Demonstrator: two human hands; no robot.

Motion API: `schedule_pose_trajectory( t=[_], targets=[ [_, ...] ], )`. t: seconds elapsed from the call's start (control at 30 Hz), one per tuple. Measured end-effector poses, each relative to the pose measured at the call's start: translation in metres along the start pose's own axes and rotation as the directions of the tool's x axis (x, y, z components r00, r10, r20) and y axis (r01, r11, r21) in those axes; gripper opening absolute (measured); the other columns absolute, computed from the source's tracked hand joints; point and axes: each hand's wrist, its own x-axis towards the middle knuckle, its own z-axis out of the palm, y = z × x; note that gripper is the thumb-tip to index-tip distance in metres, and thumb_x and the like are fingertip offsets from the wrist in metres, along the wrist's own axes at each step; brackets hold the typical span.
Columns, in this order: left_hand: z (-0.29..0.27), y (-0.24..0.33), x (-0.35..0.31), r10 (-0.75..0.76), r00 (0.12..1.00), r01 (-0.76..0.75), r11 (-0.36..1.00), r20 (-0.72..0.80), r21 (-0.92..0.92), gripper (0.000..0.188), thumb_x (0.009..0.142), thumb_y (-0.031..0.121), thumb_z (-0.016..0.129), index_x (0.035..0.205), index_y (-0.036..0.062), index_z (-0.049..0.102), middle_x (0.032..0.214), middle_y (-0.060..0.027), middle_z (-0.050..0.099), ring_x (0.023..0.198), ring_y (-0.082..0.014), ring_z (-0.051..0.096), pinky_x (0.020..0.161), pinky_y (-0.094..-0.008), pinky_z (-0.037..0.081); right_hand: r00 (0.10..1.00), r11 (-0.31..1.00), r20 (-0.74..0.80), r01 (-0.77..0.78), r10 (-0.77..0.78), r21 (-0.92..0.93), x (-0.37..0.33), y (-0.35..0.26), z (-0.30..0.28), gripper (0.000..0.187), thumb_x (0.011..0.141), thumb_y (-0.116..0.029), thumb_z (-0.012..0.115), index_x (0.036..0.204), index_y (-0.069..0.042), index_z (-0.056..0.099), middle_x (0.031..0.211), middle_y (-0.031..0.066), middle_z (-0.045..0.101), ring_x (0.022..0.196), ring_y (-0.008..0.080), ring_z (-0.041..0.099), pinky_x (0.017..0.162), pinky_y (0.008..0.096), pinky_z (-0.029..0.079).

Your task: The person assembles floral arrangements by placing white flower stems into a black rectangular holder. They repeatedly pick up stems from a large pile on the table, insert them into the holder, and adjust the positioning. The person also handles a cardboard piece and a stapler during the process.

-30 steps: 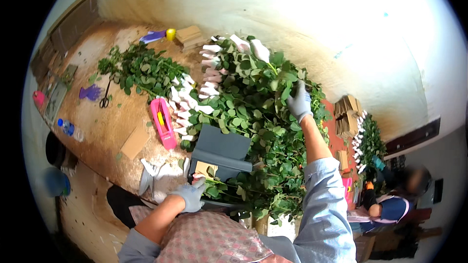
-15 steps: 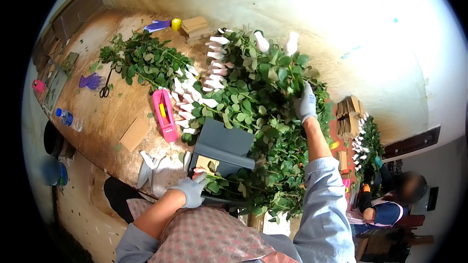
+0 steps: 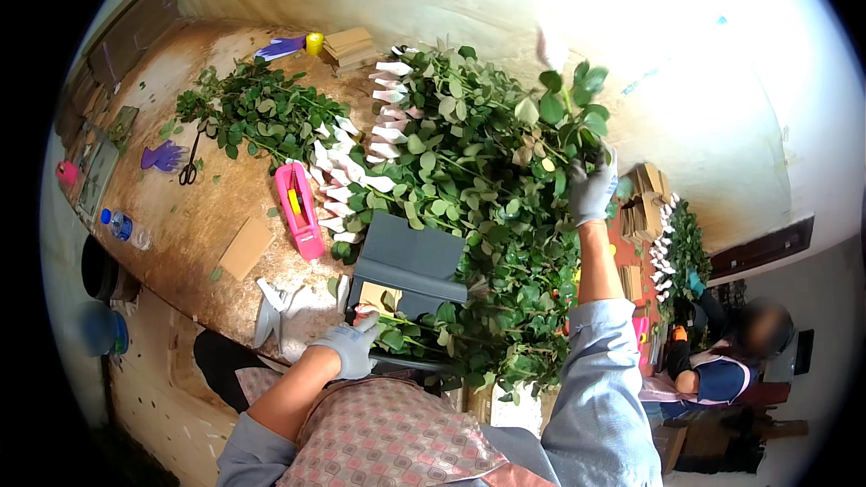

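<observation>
My right hand (image 3: 593, 189), in a grey glove, is raised at the far right of the greenery, closed on a leafy rose stem (image 3: 566, 108). Its white-sleeved bud (image 3: 551, 48) points up and is blurred. Low at the front, my gloved left hand (image 3: 350, 348) is closed on a rose, whose pinkish head (image 3: 365, 311) shows just beyond the fingers. That head lies against a piece of tan cardboard (image 3: 380, 297) on a dark grey stand (image 3: 410, 252). A large heap of leafy rose stems (image 3: 487, 180) spreads between my hands, with white-sleeved heads (image 3: 388, 113) along its left side.
On the brown table (image 3: 180, 243) lie a pink tape dispenser (image 3: 299, 210), pruning shears (image 3: 270, 314), black scissors (image 3: 190, 162), a cardboard piece (image 3: 246, 248), a water bottle (image 3: 126, 227) and purple gloves (image 3: 165, 157). Another person (image 3: 722, 370) works at the right beside cardboard stacks (image 3: 642, 207).
My right hand has moved right and lifted the leafy stem away from the heap, its sleeved bud rising against the wall. My left hand stays almost in place.
</observation>
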Motion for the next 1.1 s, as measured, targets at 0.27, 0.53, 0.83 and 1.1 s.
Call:
schedule_pose_trajectory(
  t=[0.27, 0.53, 0.83, 1.1],
  targets=[
    [-0.009, 0.009, -0.006, -0.026, 0.999, 0.026, 1.0, -0.028, 0.001, 0.071, 0.09, 0.035, 0.059, 0.152, 0.0086, 0.039, 0.163, -0.0137, 0.031, 0.129, -0.0416, 0.055, 0.109, -0.048, 0.044, 0.851, 0.915, 0.395, 0.399, -0.344, -0.064, -0.016, -0.134, -0.063, 0.04, 0.08, 0.003, 0.063, 0.118, -0.01, 0.068, 0.1, 0.011, 0.065, 0.084, 0.0312, 0.067, 0.071, 0.0389, 0.055],
    [-0.007, 0.004, 0.007, -0.046, 0.994, 0.035, 0.994, 0.1, 0.104, 0.074, 0.089, 0.033, 0.06, 0.155, 0.0064, 0.037, 0.167, -0.0127, 0.027, 0.132, -0.0402, 0.053, 0.111, -0.0461, 0.043, 0.335, 0.921, 0.942, 0.36, 0.023, -0.15, -0.213, -0.143, -0.044, 0.035, 0.091, -0.012, 0.055, 0.125, -0.016, 0.059, 0.114, 0.012, 0.061, 0.094, 0.029, 0.068, 0.076, 0.042, 0.057],
    [0.001, 0.001, 0.004, 0.002, 1.0, -0.001, 0.999, -0.01, 0.051, 0.078, 0.089, 0.036, 0.063, 0.156, 0.0072, 0.035, 0.169, -0.0124, 0.019, 0.13, -0.0411, 0.055, 0.109, -0.0461, 0.044, 0.184, 0.801, 0.926, 0.464, 0.331, -0.378, -0.266, -0.117, 0.004, 0.027, 0.094, -0.021, 0.055, 0.115, -0.009, 0.068, 0.114, 0.017, 0.065, 0.103, 0.0332, 0.066, 0.081, 0.0433, 0.053],
    [0.0, 0.002, 0.001, 0.009, 0.999, -0.009, 1.0, -0.044, 0.014, 0.077, 0.086, 0.031, 0.067, 0.153, 0.0051, 0.04, 0.168, -0.0152, 0.022, 0.127, -0.0423, 0.056, 0.107, -0.0455, 0.046, 0.364, 0.927, 0.93, 0.364, -0.052, -0.091, -0.247, -0.194, 0.058, 0.037, 0.095, -0.013, 0.051, 0.128, 0.004, 0.056, 0.103, 0.0192, 0.069, 0.08, 0.03, 0.073, 0.059, 0.0393, 0.058]
  ],
)
